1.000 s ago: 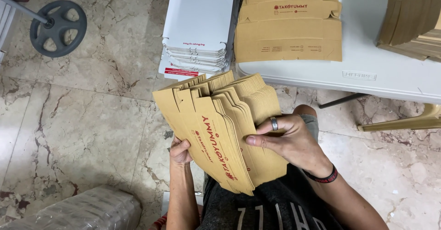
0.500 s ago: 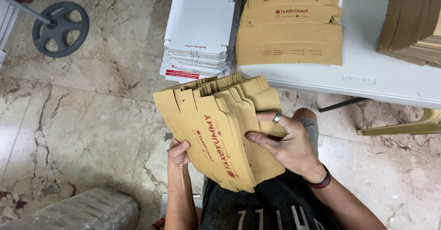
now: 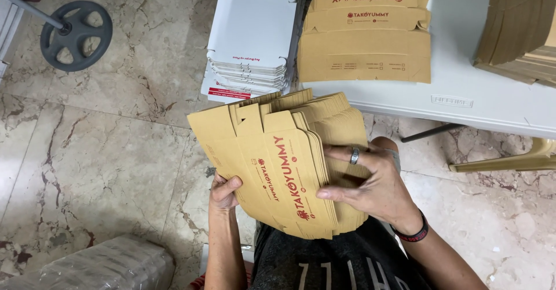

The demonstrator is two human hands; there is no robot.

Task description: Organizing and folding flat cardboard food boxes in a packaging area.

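Note:
I hold a fanned stack of flat brown cardboard box blanks [image 3: 272,162] with red print over my lap. My left hand [image 3: 223,190] grips the stack's lower left edge from beneath. My right hand [image 3: 370,180], with a ring on one finger and a dark wristband, presses on the right side of the stack, fingers spread across the blanks. The stack leans up and to the left, its tabs pointing away from me.
A white table [image 3: 492,101] ahead carries a pile of brown blanks [image 3: 365,35] and another brown stack [image 3: 521,29] at the right. White flat boxes [image 3: 252,35] are piled on the marble floor. A dark wheeled base [image 3: 75,35] stands far left; a plastic-wrapped bundle [image 3: 98,267] lies lower left.
My right hand has slid a little down and left over the stack, fingers now flatter on the blanks. The stack and left hand have barely moved.

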